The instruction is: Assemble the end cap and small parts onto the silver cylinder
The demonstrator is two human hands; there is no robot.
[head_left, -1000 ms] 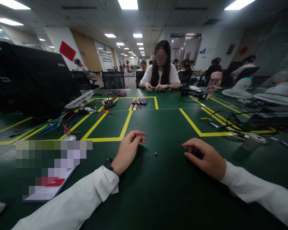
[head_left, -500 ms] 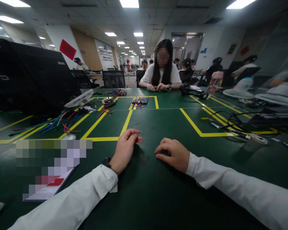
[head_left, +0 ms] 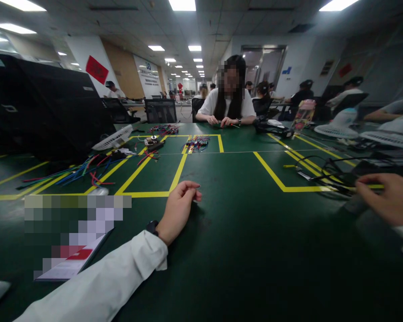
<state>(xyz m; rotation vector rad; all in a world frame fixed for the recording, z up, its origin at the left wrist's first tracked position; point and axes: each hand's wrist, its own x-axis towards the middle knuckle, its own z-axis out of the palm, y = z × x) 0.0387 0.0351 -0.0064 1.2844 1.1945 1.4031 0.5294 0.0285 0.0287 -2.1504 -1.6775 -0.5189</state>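
Note:
My left hand (head_left: 179,210) rests on the green table, its fingers loosely bent and a little apart; nothing shows in them. A dark band is round that wrist. Far over at the right edge is my right hand (head_left: 387,197), thumb and index finger pointing left above a blurred grey cylindrical spool (head_left: 354,208). Whether the fingers touch the spool is hidden. Black cables (head_left: 325,174) lie just beyond these fingertips. The white sleeve of my left arm (head_left: 121,273) crosses the lower left.
A booklet (head_left: 65,268), partly pixelated, and a white mouse (head_left: 98,191) lie left. Coloured wires (head_left: 77,172), a small motor (head_left: 152,140) and a wired circuit board (head_left: 197,143) sit farther back. Opposite, a person (head_left: 228,100) handles something small. White fans (head_left: 336,127) stand right.
My right hand has moved from the middle of the table far to the right, to the spool and cables. The left hand stays where it was; the view has shifted slightly.

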